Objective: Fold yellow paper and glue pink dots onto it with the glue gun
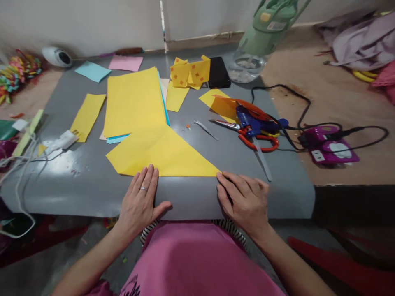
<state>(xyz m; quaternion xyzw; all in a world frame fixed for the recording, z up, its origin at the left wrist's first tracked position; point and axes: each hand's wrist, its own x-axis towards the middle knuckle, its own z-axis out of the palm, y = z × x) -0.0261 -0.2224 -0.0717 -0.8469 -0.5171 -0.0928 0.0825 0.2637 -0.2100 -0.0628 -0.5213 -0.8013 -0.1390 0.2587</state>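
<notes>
A folded yellow sheet lies on the grey table mat, its straight edge toward me and a pointed corner at the right. My left hand lies flat with a ring on one finger, its fingertips on the sheet's near edge. At the right corner, my right hand has bent fingers, the index fingertip touching the tip of the paper. Whether it pinches the corner is hard to make out. Behind the folded sheet is a stack of yellow sheets with blue paper under it.
Red-handled scissors, a blue glue gun and tweezers lie to the right. Farther back are a yellow paper bow, a black phone and a green-topped bottle. White cables run at left; a purple power block sits right.
</notes>
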